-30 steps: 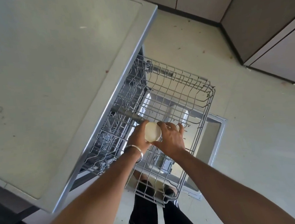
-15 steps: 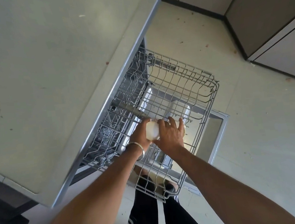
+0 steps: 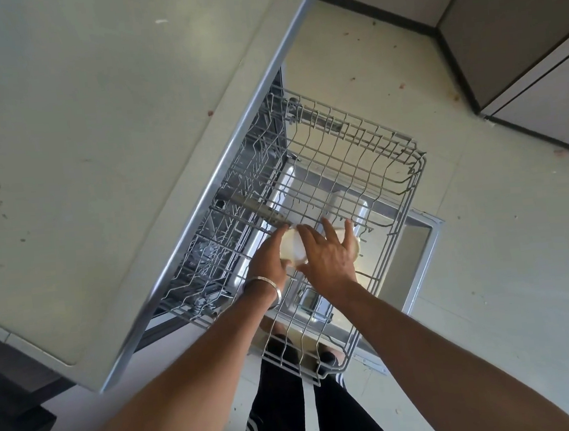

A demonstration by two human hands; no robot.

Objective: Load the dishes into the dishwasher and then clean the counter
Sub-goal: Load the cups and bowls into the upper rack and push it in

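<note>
Cup (image 3: 293, 251): white, held over the pulled-out rack (image 3: 357, 160), right of the tabletop (image 3: 96, 128). I see my left hand (image 3: 267, 258) gripping its near side; right hand (image 3: 328, 256) fingers wrap over it.

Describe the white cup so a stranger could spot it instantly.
Find the wire dishwasher rack pulled out beside the counter. Near its middle, the left hand and right hand meet around the white cup, the only dish visible in the rack.
</note>
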